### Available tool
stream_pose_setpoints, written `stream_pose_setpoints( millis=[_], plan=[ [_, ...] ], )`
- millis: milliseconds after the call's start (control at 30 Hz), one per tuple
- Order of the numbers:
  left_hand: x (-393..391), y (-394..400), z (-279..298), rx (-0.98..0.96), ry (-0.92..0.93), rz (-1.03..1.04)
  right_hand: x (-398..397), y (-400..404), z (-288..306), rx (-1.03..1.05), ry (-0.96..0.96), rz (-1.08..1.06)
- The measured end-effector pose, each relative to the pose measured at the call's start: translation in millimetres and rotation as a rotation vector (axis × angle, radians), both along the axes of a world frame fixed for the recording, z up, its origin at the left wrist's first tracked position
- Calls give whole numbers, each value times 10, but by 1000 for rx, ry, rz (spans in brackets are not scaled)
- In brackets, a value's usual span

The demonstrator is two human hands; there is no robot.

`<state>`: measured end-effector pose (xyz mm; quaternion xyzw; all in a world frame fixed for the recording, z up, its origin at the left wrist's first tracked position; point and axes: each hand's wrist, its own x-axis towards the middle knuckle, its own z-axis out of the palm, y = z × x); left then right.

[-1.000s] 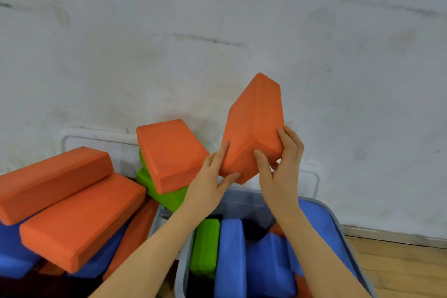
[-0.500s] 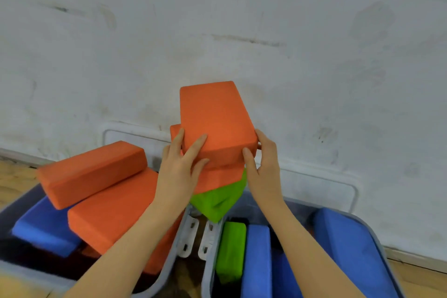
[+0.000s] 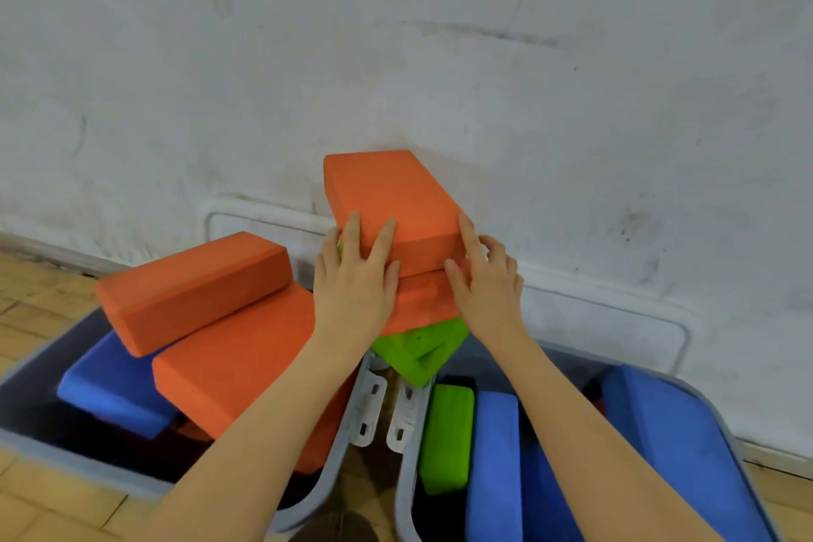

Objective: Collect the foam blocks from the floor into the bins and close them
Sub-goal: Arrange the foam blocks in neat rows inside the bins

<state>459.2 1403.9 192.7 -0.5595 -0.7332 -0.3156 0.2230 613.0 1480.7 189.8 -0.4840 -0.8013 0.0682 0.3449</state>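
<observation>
An orange foam block (image 3: 387,194) lies on top of a second orange block (image 3: 422,299), which rests on a tilted green block (image 3: 418,348) above the gap between two grey bins. My left hand (image 3: 352,290) lies with straight fingers on the top block's near left edge. My right hand (image 3: 488,295) pinches its near right corner between thumb and index finger. The left bin (image 3: 44,449) holds two large orange blocks (image 3: 193,290) and a blue one (image 3: 110,383). The right bin (image 3: 404,497) holds a green block (image 3: 446,436) and blue blocks (image 3: 492,466).
Two white bin lids (image 3: 616,321) lean against the scuffed white wall behind the bins. Wooden floor (image 3: 44,286) shows at the left and the lower right. The bins' grey latches (image 3: 374,409) face each other in the narrow gap.
The orange block came down from a raised, tilted hold above the right bin, moved left and now lies flat on the other orange block. My left hand's fingers moved onto its top.
</observation>
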Motion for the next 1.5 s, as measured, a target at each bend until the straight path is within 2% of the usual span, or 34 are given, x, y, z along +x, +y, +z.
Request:
stream_pose_setpoints(
  millis=[133, 267, 367, 433, 533, 633, 700, 833, 900, 1000, 1167, 1333, 1500],
  plan=[
    [213, -84, -42, 46, 147, -26, 143, -97, -61, 0, 61, 42],
    [533, -109, -47, 110, 203, -197, 495, -217, -238, -12, 159, 31],
    [823, -140, -209, 75, 176, -356, 847, -309, -532, -81, 167, 3],
    [986, -147, -461, -19, 122, -438, 1079, -387, -821, -183, 105, -15],
    [1132, -170, -979, -237, 32, -468, 1363, -525, -1303, -347, -106, 3],
    [1182, -246, -1431, -507, -78, -433, 1523, -701, -1709, -537, -348, 103],
    [1181, -274, -1664, -679, -85, -430, 1597, -804, -1914, -615, -484, 175],
    [1169, -264, -1976, -856, 106, -468, 1723, -851, -2119, -522, -638, 228],
    [1183, -245, -2039, -891, 166, -459, 1782, -824, -2100, -488, -616, 207],
    [1232, -190, -2145, -879, 249, -394, 1907, -761, -2036, -426, -485, 153],
    [1346, -94, -2123, -969, 160, -357, 1929, -718, -1998, -233, -379, 22],
    [1431, -13, -2183, -1003, 131, -335, 1907, -645, -1982, -316, -508, 59],
    [1460, 102, -2203, -976, 66, -380, 1847, -472, -1941, -323, -422, 94]
  ],
)
